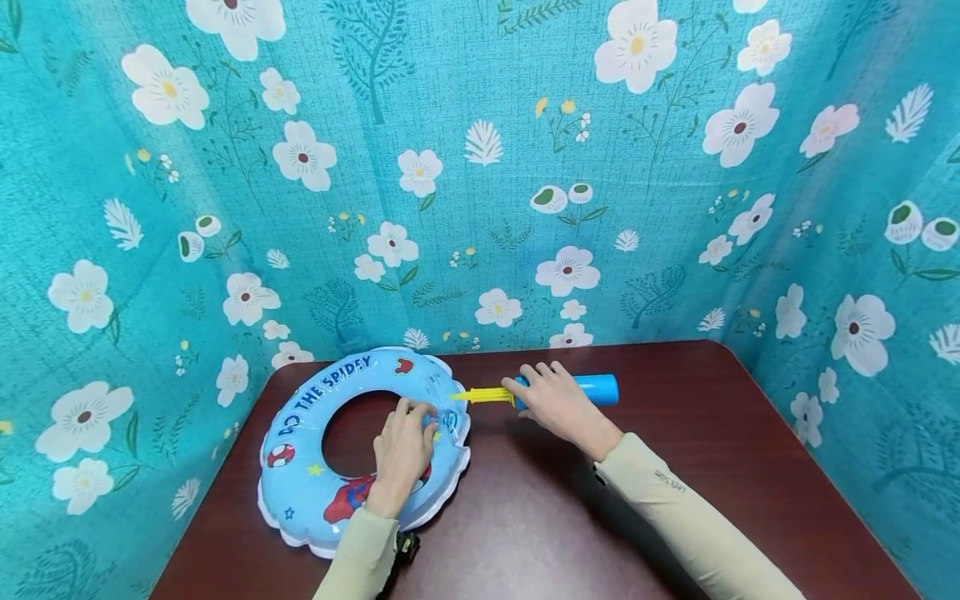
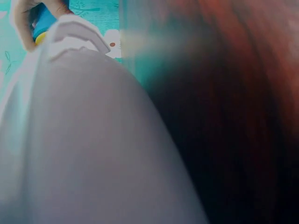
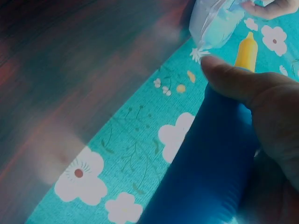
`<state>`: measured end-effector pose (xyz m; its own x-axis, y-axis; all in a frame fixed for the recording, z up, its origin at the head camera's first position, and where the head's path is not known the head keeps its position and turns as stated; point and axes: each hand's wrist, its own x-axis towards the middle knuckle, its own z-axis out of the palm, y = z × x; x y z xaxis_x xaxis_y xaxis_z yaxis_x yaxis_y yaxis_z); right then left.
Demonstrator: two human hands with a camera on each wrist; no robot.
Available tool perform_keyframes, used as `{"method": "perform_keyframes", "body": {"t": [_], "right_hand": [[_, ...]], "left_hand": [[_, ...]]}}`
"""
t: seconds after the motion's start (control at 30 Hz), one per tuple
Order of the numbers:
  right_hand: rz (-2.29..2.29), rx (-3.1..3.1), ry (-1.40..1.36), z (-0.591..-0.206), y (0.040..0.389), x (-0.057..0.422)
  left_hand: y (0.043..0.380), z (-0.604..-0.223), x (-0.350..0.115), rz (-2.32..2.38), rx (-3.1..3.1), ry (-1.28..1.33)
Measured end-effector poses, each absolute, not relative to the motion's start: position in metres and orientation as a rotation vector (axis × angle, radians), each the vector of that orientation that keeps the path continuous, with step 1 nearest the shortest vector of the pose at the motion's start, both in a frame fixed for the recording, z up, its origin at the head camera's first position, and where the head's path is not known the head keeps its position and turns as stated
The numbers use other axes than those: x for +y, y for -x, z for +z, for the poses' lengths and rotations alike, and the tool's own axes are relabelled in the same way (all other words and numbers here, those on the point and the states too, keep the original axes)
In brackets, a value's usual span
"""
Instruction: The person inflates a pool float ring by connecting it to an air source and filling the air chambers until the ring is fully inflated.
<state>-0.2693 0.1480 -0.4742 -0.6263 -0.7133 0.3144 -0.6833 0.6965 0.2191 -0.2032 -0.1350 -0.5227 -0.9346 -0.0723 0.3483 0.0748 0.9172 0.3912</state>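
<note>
An inflated light-blue swim ring (image 1: 300, 475) with cartoon prints and a scalloped white edge lies on the table's left side. My left hand (image 1: 405, 442) reaches over it, thumb and fingers pinching the ring at its right inner part. In the right wrist view, that hand's fingers (image 3: 273, 8) show at the ring's edge (image 3: 210, 23). My right hand (image 1: 558, 404) grips a blue hand pump (image 1: 600, 389) around its barrel, held sideways. The pump's yellow nozzle (image 1: 487, 395) points left, its tip overlapping the ring's right side in the head view.
The dark reddish-brown table (image 1: 540, 533) has its back edge against a turquoise flowered curtain (image 1: 480, 250), which also hangs along both sides. Bare tabletop shows in front of and to the right of the pump.
</note>
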Motion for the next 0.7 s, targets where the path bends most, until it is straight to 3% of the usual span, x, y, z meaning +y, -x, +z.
{"method": "perform_keyframes", "body": {"t": [0.7], "right_hand": [[0.101, -2.99, -0.961, -0.468, 0.276, 0.216]], "left_hand": [[0.203, -0.524, -0.136, -0.588, -2.709, 0.03]]}}
